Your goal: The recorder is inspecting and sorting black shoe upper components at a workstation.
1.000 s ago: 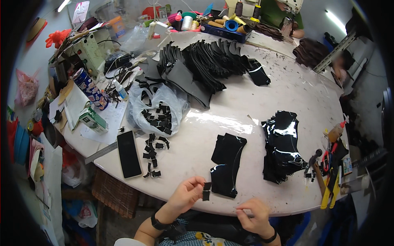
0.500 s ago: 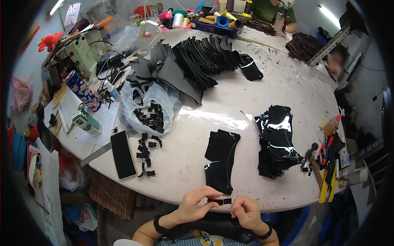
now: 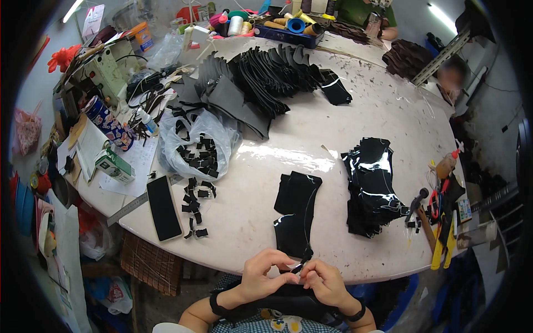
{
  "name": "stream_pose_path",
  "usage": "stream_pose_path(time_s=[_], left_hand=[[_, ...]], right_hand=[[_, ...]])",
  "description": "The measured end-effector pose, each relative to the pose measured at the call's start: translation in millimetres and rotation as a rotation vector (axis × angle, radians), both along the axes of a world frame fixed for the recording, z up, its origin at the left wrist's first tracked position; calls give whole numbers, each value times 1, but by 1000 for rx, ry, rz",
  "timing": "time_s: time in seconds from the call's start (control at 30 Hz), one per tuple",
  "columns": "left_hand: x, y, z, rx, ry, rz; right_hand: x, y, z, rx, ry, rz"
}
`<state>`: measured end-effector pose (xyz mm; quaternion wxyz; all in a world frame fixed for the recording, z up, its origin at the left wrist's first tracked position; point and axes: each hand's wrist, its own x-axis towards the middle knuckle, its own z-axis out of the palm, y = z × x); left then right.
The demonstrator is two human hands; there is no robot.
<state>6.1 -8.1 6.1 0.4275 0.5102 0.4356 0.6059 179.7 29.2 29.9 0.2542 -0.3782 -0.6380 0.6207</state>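
My left hand (image 3: 265, 274) pinches a small black strap tab (image 3: 298, 267) at the table's near edge. Meeting it from the other side, my right hand (image 3: 326, 284) has its fingers closed on the tab's other end. A small pale or metallic bit shows on the tab, too small to make out. Just beyond my hands lies a glossy black cut panel (image 3: 298, 208), its lower tip close to my fingers. Several similar tabs (image 3: 191, 205) are scattered left of it, and more fill a clear plastic bag (image 3: 169, 147).
A dark-screened phone (image 3: 165, 208) and a metal ruler (image 3: 126, 210) lie at the left. To the right are a stack of glossy black panels (image 3: 371, 188), a hammer (image 3: 421, 200) and yellow-handled pliers (image 3: 444, 250). Folded black pieces (image 3: 261, 77) stand farther back. Another person (image 3: 361, 14) sits across the table.
My right hand has moved left to meet my left hand and close on the tab's free end. The tab, level before, now slants upward to the right. The view has shifted slightly.
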Motion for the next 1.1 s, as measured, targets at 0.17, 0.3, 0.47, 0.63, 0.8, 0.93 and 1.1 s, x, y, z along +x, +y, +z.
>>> stream_pose_path(time_s=[0.17,0.3,0.47,0.63,0.8,0.93,1.1], left_hand=[[8,-3,6,214,273,18],[8,1,7,447,428,-50],[3,6,5,688,549,-136],[3,7,4,809,666,-94],[-3,4,4,49,296,-104],[-5,0,3,-484,-326,-559],[2,-2,3,-684,-415,-608]], right_hand=[[2,0,-6,-170,49,117],[5,-1,-14,-332,109,131],[13,0,-21,-485,158,193],[15,-1,-28,-630,286,215],[18,-2,-24,-397,364,103],[17,-4,-14,-108,160,9],[13,-5,-8,142,-44,11]])
